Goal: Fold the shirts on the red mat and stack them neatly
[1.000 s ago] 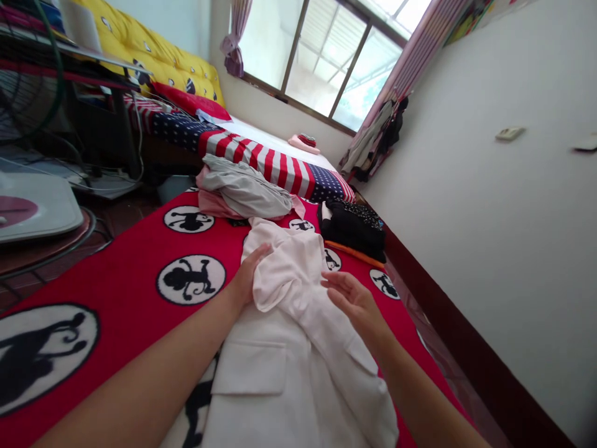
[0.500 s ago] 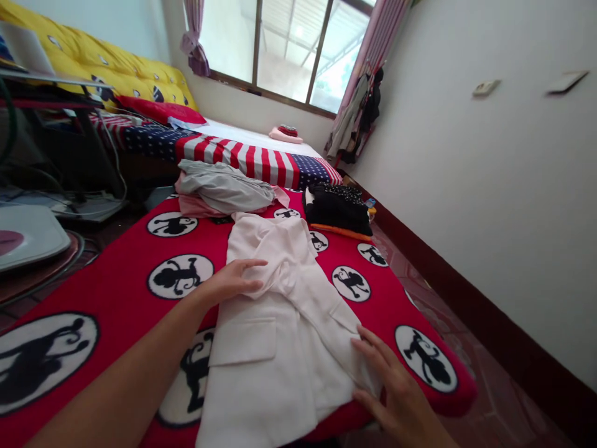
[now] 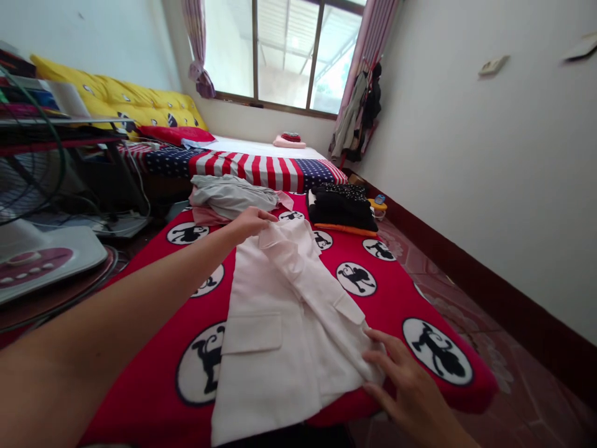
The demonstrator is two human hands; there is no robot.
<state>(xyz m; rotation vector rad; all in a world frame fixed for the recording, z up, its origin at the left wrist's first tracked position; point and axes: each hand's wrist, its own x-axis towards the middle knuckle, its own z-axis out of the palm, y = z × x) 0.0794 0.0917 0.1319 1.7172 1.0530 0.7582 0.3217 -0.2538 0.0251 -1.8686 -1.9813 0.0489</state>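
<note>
On red blanket (image 3: 392, 336), one white blazer (image 3: 275, 354), held — left hand (image 3: 252, 224), right hand (image 3: 405, 386)

Hands, two, both mine: my left hand (image 3: 252, 224) and my right hand (image 3: 410, 386); white blazer (image 3: 275, 354), one, with two pocket flaps (image 3: 252, 333); red blanket (image 3: 392, 354), one, bearing eight monkey medallions (image 3: 357, 279) that I can count, though the blazer may hide more; folded clothing piles, two: a grey-and-pink pile (image 3: 228, 199) and a black pile (image 3: 342, 211); flag-pattern bedcover (image 3: 247, 171), one; red pillow (image 3: 175, 134), one; yellow quilted cushion (image 3: 112, 102), one; window (image 3: 284, 56), one; curtains (image 3: 196, 43), two; electric fan (image 3: 28, 162), one; wall fittings (image 3: 493, 65), two.
</note>
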